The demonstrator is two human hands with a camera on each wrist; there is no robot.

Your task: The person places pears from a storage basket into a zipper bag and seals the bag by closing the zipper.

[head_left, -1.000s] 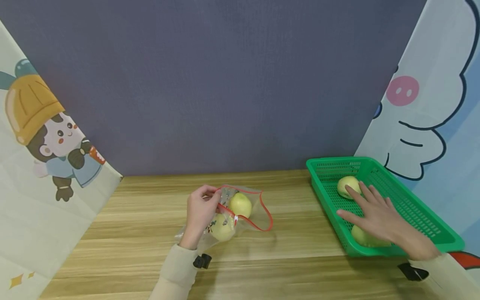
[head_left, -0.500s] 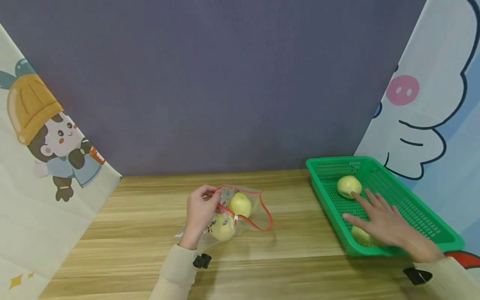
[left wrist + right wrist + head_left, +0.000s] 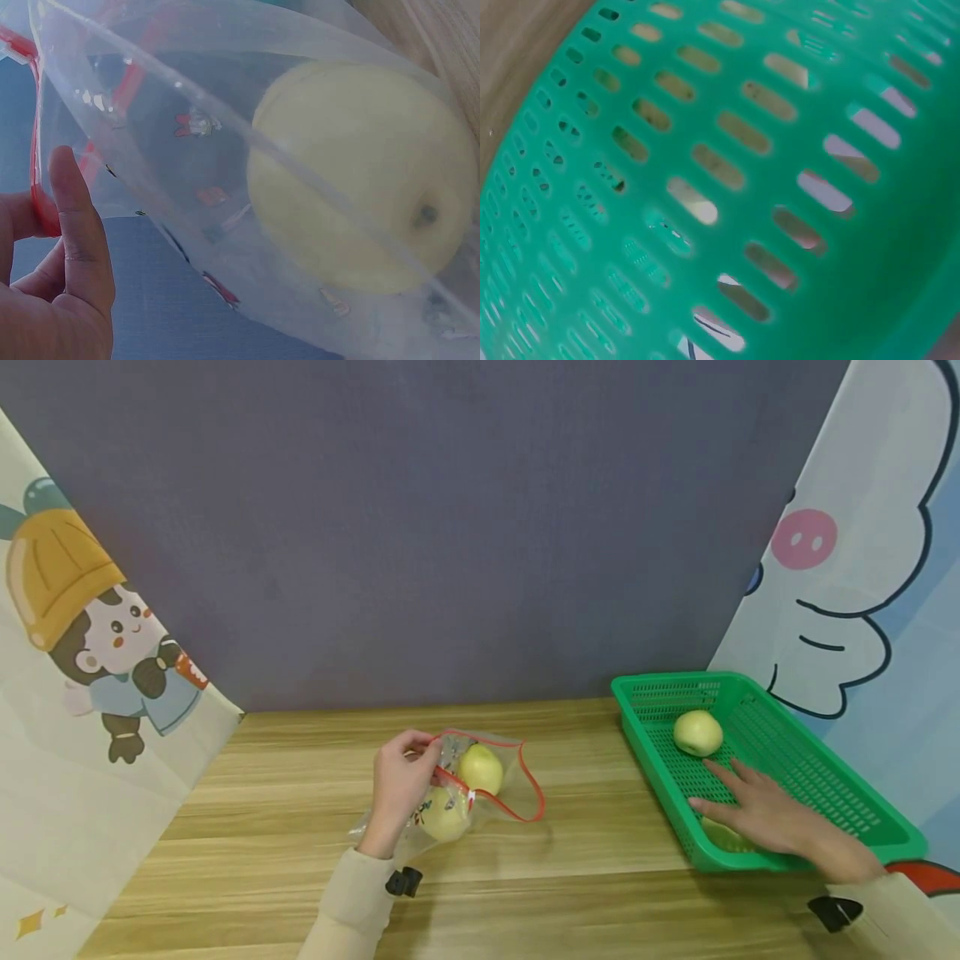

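Observation:
In the head view my left hand (image 3: 405, 785) pinches the red-edged mouth of a clear zip bag (image 3: 517, 789). Two pale yellow apples lie in the bag, a farther apple (image 3: 481, 769) and a nearer apple (image 3: 445, 816). The left wrist view shows thumb and fingers at the red zip strip, and one apple (image 3: 360, 180) through the printed plastic. My right hand (image 3: 768, 814) is inside the green basket (image 3: 652, 777), over a partly hidden apple (image 3: 722, 835), its fingers extended. Whether it touches that apple cannot be seen. Another apple (image 3: 698, 733) sits farther back in the basket.
The basket's slotted wall (image 3: 727, 150) fills the right wrist view and mostly hides what is behind it. A wooden table (image 3: 285, 827) carries bag and basket. A dark grey panel (image 3: 450, 527) stands behind, with printed cartoon sheets on both sides.
My right hand has moved away from the far apple and lowered over the near one, now covering more of it. The left hand and the bag have stayed put.

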